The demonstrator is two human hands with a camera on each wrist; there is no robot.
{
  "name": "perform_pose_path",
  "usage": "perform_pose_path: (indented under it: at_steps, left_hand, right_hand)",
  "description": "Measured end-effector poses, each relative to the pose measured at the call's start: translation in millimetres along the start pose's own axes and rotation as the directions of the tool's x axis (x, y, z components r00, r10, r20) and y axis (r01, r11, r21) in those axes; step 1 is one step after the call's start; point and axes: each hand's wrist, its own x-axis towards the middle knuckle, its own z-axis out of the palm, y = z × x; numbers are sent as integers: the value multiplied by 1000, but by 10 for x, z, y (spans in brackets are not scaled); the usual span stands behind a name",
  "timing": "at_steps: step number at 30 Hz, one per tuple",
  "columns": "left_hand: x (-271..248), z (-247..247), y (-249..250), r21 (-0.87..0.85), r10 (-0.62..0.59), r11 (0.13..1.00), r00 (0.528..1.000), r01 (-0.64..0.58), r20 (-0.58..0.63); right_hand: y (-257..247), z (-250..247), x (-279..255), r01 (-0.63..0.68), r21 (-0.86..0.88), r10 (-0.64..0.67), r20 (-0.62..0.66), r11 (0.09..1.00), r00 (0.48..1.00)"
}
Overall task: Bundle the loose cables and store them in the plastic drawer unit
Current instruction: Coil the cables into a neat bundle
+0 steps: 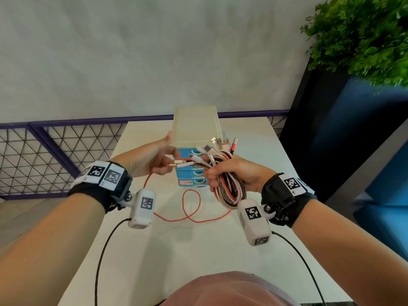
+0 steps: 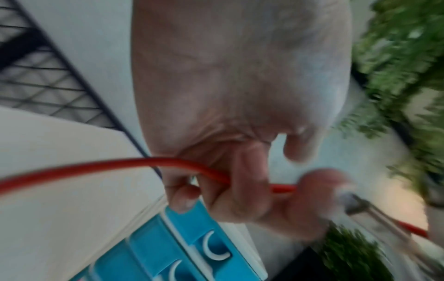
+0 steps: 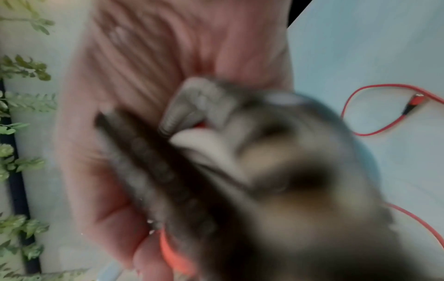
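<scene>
In the head view my right hand [image 1: 220, 176] grips a folded bundle of cables [image 1: 229, 192], white, red and braided, with their plugs [image 1: 220, 143] sticking up above the fist. My left hand [image 1: 164, 164] pinches the end of a loose red cable [image 1: 192, 209], which trails down in loops onto the white table [image 1: 154, 250]. Both hands are raised in front of the plastic drawer unit [image 1: 196, 129], whose blue drawers [image 1: 189, 173] are all closed. The left wrist view shows the red cable [image 2: 96, 167] running through my curled fingers [image 2: 250, 190]. The bundle [image 3: 192, 180] is a blur in the right wrist view.
A purple railing with wire mesh [image 1: 55, 146] runs behind the table on the left. A green plant [image 1: 362, 36] and a dark blue panel [image 1: 353, 129] stand at the right. Black wrist-camera leads [image 1: 103, 250] hang over the near table.
</scene>
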Motion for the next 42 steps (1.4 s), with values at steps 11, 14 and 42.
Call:
perform_pose_path:
  at_steps: [11, 14, 42]
  left_hand:
    - [29, 131, -377, -160, 86, 981, 984, -112, -159]
    - [44, 254, -386, -152, 39, 987, 989, -61, -144]
    - [98, 973, -74, 224, 204, 963, 952, -153, -228]
  right_hand:
    - [40, -142, 91, 62, 8, -56, -335, 998, 941]
    - [63, -122, 118, 67, -27, -72, -432, 997, 899]
    - [191, -114, 222, 124, 41, -82, -543, 991, 836]
